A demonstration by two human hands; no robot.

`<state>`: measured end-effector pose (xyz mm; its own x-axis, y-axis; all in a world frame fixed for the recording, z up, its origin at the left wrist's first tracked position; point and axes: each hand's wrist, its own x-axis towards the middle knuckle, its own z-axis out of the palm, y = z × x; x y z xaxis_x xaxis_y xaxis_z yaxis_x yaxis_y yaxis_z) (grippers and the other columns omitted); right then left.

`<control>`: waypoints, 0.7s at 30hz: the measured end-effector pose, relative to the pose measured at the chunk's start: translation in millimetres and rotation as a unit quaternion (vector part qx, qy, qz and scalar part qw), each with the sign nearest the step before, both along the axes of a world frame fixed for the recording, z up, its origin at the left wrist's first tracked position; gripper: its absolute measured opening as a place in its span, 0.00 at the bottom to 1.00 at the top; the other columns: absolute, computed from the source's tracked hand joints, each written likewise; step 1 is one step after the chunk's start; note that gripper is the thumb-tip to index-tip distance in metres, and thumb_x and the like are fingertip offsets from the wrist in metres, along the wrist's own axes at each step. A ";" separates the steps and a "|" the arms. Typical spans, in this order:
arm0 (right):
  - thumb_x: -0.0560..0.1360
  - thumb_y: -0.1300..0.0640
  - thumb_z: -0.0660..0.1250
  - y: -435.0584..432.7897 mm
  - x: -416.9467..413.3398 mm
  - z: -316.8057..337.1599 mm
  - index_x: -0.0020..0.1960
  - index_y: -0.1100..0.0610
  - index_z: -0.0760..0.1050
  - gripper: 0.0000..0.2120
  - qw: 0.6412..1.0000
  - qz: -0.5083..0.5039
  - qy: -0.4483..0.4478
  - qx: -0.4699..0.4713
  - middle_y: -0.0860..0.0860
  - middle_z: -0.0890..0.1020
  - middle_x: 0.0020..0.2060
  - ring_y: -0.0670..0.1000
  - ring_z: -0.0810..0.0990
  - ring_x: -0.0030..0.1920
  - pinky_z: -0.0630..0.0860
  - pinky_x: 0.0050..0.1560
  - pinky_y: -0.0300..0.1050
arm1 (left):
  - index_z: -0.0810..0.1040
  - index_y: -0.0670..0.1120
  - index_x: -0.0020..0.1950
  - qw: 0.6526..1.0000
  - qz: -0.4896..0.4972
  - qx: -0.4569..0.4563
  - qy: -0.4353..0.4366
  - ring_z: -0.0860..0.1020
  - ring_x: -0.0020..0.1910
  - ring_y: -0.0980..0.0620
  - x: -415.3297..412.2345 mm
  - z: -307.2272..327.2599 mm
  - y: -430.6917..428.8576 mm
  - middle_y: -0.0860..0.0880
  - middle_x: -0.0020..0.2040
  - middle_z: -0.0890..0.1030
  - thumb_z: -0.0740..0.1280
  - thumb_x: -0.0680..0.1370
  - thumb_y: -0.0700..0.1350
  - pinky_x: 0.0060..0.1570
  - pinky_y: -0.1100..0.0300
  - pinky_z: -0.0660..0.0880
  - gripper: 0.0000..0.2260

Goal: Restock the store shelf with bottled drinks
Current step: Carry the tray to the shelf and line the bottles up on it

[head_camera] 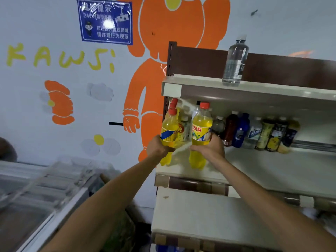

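Two yellow drink bottles with red caps stand at the left end of the middle shelf (254,170). My left hand (158,146) grips the left yellow bottle (170,131) around its middle. My right hand (211,147) grips the right yellow bottle (201,130), which has a yellow and red label. Both bottles are upright with their bases at the shelf surface. More red-capped yellow bottles (174,104) stand behind the left one.
A row of mixed dark, blue and clear bottles (254,131) lines the back of the middle shelf. A clear water bottle (235,62) stands on the top shelf. A lower shelf (200,215) juts out below. A glass-topped freezer (36,193) sits at the left.
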<state>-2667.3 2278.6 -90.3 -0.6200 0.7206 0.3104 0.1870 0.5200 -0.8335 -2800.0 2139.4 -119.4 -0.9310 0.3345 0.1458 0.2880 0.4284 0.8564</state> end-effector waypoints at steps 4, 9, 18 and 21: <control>0.54 0.50 0.83 7.6 -25.4 -8.6 0.52 0.52 0.77 0.29 1.000 -0.019 -0.009 0.003 0.48 0.83 0.47 0.51 0.82 0.48 0.79 0.52 0.49 | 0.71 0.45 0.64 1.000 -0.014 -0.008 -0.002 0.78 0.42 0.45 -21.4 -11.9 13.7 0.47 0.44 0.78 0.79 0.66 0.53 0.39 0.53 0.74 0.31; 0.52 0.49 0.84 9.5 -57.5 -16.7 0.54 0.54 0.77 0.33 0.999 -0.049 -0.019 -0.014 0.51 0.84 0.50 0.53 0.82 0.50 0.80 0.53 0.50 | 0.71 0.45 0.62 0.999 -0.026 -0.018 0.002 0.79 0.45 0.45 -41.0 -16.7 30.6 0.46 0.47 0.79 0.79 0.67 0.53 0.46 0.48 0.78 0.30; 0.44 0.43 0.78 11.4 -93.0 -22.6 0.54 0.53 0.77 0.39 0.995 -0.084 -0.024 -0.050 0.51 0.84 0.49 0.54 0.82 0.50 0.81 0.51 0.52 | 0.66 0.41 0.65 0.998 -0.050 -0.049 0.000 0.78 0.52 0.40 -59.5 -16.9 50.9 0.42 0.54 0.78 0.75 0.72 0.47 0.50 0.48 0.77 0.27; 0.42 0.41 0.76 13.1 -94.5 -23.0 0.54 0.54 0.77 0.42 0.995 -0.085 -0.020 -0.054 0.50 0.84 0.49 0.54 0.82 0.50 0.81 0.51 0.52 | 0.64 0.40 0.66 0.996 -0.066 -0.054 -0.016 0.78 0.49 0.40 -64.7 -13.9 51.8 0.43 0.48 0.75 0.73 0.74 0.45 0.47 0.47 0.77 0.27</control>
